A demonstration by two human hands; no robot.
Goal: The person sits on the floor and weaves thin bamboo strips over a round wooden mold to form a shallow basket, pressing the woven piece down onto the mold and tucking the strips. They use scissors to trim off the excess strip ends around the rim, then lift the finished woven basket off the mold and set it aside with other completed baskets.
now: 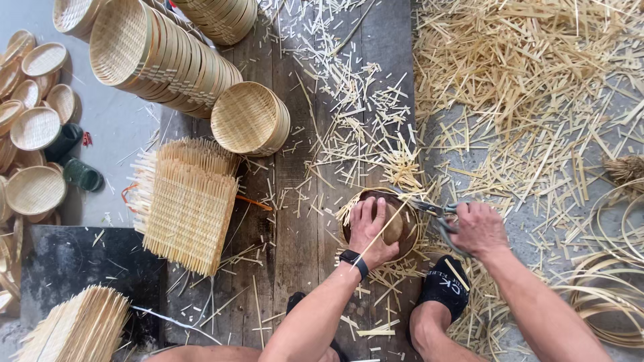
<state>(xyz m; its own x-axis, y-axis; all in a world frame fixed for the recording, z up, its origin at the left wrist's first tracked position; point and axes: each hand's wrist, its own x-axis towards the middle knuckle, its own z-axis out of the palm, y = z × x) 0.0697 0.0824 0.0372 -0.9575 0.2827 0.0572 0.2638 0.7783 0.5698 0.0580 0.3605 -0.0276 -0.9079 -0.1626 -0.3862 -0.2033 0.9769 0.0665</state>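
No packages or signs show; the only label is white lettering on a black sock at 5 o'clock. Just below centre, the left hand, a black watch on its wrist, presses flat with fingers spread on a round dark mould that lies on the plank surface. Just beside it at 3 o'clock, the right hand is closed around the handles of scissors, whose blades reach the mould's rim. Two stacks of square woven mats lie at 9 and 7 o'clock. Three rolls of stacked round baskets sit at 11 to 12 o'clock, and about ten loose ones at 10. Bamboo offcuts crowd around at 1 to 3 o'clock.
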